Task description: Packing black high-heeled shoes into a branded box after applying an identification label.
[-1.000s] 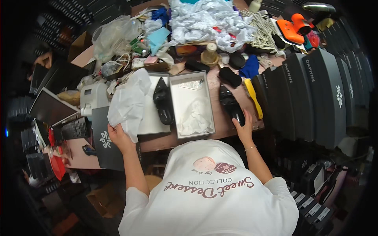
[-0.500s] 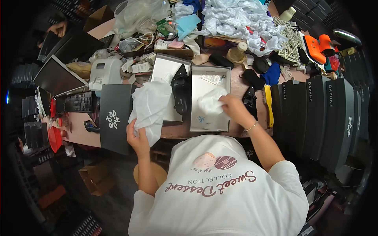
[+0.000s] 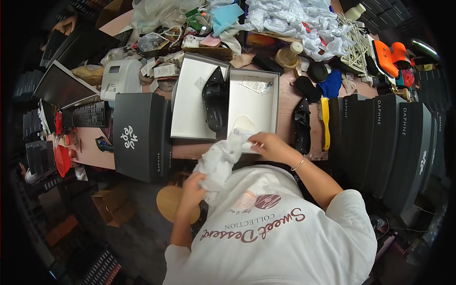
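Crumpled white tissue paper (image 3: 219, 164) is bunched in front of my shirt, below the near edge of the table. My left hand (image 3: 192, 188) grips its lower end with closed fingers. At the upper end, my right hand (image 3: 271, 146) pinches the paper beside the near rim of an open white-lined shoebox (image 3: 271, 111). Inside that box lie a clear packet (image 3: 255, 86) and an off-white pad (image 3: 244, 123). Left of it, a black pointed shoe (image 3: 215, 102) rests along the edge of the box lid (image 3: 187, 114). Another black shoe (image 3: 301, 126) lies right of the box.
Dark closed shoeboxes (image 3: 137, 135) stand at the left, with more shoeboxes (image 3: 389, 142) in a row at the right. A yellow-handled tool (image 3: 325, 123) lies by the right shoe. Plastic bags and clutter (image 3: 294, 26) cover the table's far side. A round stool (image 3: 176, 204) is below.
Both hands have come toward each other and nearer my body. The paper from the left hand and the crumpled piece over the box are now one bunch between them.
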A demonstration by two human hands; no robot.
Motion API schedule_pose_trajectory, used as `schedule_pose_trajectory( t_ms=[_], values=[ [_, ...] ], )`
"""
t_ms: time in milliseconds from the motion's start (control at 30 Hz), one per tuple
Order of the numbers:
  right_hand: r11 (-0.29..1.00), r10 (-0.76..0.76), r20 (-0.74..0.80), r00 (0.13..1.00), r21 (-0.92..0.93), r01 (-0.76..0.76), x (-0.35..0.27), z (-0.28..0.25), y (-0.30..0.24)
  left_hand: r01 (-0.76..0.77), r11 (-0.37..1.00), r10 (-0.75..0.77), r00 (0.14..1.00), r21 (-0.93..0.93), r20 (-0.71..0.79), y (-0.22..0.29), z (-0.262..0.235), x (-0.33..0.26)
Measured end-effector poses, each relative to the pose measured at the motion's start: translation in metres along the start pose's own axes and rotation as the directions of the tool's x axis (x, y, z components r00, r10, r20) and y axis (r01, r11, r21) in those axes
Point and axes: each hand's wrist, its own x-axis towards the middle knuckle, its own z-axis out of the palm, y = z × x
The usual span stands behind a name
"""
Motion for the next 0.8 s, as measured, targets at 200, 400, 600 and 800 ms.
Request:
schedule_pose_trajectory(
  t_ms=[200, 400, 600, 800],
  values=[
    [0.903, -0.057, -0.249, 0.967, -0.426, -0.057, 0.062, 0.004, 0.051, -0.267, 0.956, 0.133, 0.764, 0.122, 0.631, -0.019, 0.129, 0.091],
    [0.852, 0.002, -0.21, 0.978, -0.512, -0.112, 0.097, 0.032, 0.075, -0.119, 0.985, -0.003, 0.72, 0.129, 0.693, -0.028, 0.118, 0.115],
    [1.0, 0.005, -0.501, 0.865, -0.022, -0.018, 0.057, -0.005, 0.054, 0.334, 0.867, -0.299, 0.942, -0.37, 0.151, 0.017, -0.026, 0.116],
    [0.805, 0.168, -0.302, 0.938, 0.591, 0.046, 0.048, -0.039, -0.031, 0.196, 0.769, -0.291, 0.955, -0.608, -0.059, -0.023, 0.019, 0.235]
  ],
)
